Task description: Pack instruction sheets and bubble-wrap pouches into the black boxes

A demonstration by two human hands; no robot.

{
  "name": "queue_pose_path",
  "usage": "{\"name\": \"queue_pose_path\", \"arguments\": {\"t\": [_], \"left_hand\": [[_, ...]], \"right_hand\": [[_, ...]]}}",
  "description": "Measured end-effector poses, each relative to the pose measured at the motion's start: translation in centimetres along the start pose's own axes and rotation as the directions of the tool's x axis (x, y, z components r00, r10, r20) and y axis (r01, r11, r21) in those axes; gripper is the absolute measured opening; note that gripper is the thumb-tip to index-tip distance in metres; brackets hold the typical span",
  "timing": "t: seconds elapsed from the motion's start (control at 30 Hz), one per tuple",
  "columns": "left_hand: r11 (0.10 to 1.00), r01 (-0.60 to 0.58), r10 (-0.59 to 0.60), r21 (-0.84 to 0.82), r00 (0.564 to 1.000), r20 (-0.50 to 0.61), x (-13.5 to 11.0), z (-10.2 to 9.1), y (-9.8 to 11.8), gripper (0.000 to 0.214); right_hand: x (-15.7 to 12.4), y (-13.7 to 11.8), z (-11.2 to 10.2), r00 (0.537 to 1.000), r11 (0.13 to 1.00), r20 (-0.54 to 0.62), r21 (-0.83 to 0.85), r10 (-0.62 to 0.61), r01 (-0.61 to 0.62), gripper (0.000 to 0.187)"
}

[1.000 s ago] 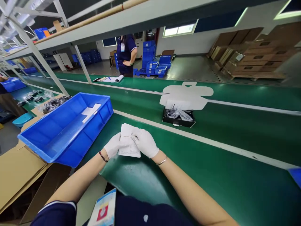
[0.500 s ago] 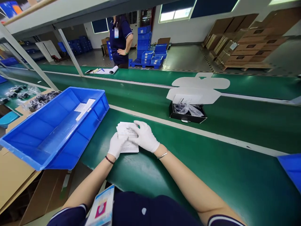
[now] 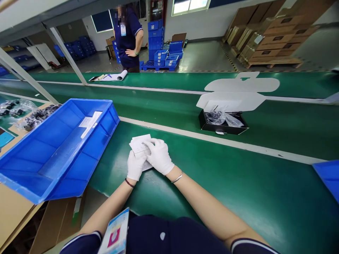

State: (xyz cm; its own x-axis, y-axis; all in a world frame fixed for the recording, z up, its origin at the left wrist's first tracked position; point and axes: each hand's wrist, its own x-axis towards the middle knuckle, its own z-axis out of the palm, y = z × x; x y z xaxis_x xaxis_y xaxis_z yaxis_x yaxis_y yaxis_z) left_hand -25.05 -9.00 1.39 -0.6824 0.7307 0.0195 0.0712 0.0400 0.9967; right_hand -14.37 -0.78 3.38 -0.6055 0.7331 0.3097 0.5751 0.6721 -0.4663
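Observation:
White printed paper leaflets (image 3: 140,142) lie stacked between my two gloved hands, low over the green work surface. My left hand (image 3: 136,165) grips their lower left side, fingers closed over the paper. From the right, my right hand (image 3: 159,155) covers the middle of the stack, its thumb and fingers pinched on the sheets. Part of the print is hidden under the gloves. An open black box (image 3: 224,127) with a raised white lid sits farther off to the right, holding plastic-wrapped items (image 3: 225,119).
A large blue bin (image 3: 60,148) stands at my left, with white papers inside. Behind it are bagged black parts (image 3: 39,116). A white strip (image 3: 185,133) runs along the conveyor. Across it stands a co-worker (image 3: 129,38), near a clipboard sheet (image 3: 113,76). Another blue bin (image 3: 328,176) is at right.
The leaflets have turned and tilted in my hands, and my right hand has closed farther over them. My view has shifted, so the black box appears farther right.

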Motion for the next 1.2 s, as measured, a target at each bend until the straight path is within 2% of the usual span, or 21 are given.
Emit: {"name": "queue_pose_path", "arguments": {"t": [0.1,0.2,0.33,0.5,0.63,0.73,0.83,0.93,1.0,1.07,1.13,1.2], "left_hand": [[0.995,-0.034,0.038,-0.092,0.999,0.036,-0.3,0.1,0.1,0.054],[0.981,-0.051,0.07,-0.188,0.993,0.094,-0.5,0.4,0.3,0.057],[0.959,-0.065,0.099,-0.275,0.989,0.113,-0.5,0.7,0.3,0.063],[0.939,-0.035,0.108,-0.343,0.974,0.197,-0.4,0.7,-0.2,0.059],[0.948,0.006,0.081,-0.318,0.963,0.258,0.0,0.8,-0.4,0.047],[0.977,0.006,0.047,-0.211,0.969,0.243,0.3,0.2,-1.1,0.052],[0.995,0.066,-0.045,-0.081,0.97,0.238,0.4,-0.7,-2.1,0.059],[0.993,0.116,-0.121,0.035,0.954,0.275,0.3,-1.3,-2.3,0.061],[0.995,0.082,-0.094,0.05,0.937,0.337,0.2,-1.5,-1.9,0.069],[0.998,0.053,-0.062,0.033,0.904,0.423,0.0,-1.7,-1.5,0.076],[0.997,0.061,-0.071,0.037,0.873,0.483,-0.1,-2.0,-1.4,0.073],[0.995,0.078,-0.098,0.062,0.874,0.476,0.0,-2.3,-1.9,0.063]], "right_hand": [[0.1,-0.3,-1.0,0.994,1.0,0.11,0.005,-0.027,0.027,0.057],[0.3,-0.4,-1.7,0.985,1.0,0.168,0.02,-0.028,0.025,0.054],[0.5,-0.7,-2.1,0.979,1.0,0.201,0.004,-0.024,0.023,0.051],[1.0,-0.8,-2.4,0.968,0.999,0.248,-0.027,-0.03,0.038,0.038],[1.4,-0.7,-2.9,0.944,0.99,0.31,-0.044,-0.113,0.133,0.029],[1.9,0.1,-3.5,0.933,0.985,0.333,-0.051,-0.14,0.166,0.021],[2.8,1.7,-4.1,0.944,0.991,0.324,-0.093,-0.059,0.094,0.018],[4.4,3.7,-4.4,0.959,0.988,0.282,-0.154,0.019,0.025,0.021],[6.0,5.4,-4.6,0.968,0.984,0.244,-0.175,0.058,-0.015,0.022],[7.9,7.5,-5.0,0.976,0.976,0.161,-0.184,0.148,-0.117,0.02],[10.0,10.4,-5.8,0.956,0.949,0.043,-0.139,0.291,-0.283,0.019],[12.0,13.6,-6.9,0.903,0.903,-0.033,-0.005,0.429,-0.429,0.022]]}}
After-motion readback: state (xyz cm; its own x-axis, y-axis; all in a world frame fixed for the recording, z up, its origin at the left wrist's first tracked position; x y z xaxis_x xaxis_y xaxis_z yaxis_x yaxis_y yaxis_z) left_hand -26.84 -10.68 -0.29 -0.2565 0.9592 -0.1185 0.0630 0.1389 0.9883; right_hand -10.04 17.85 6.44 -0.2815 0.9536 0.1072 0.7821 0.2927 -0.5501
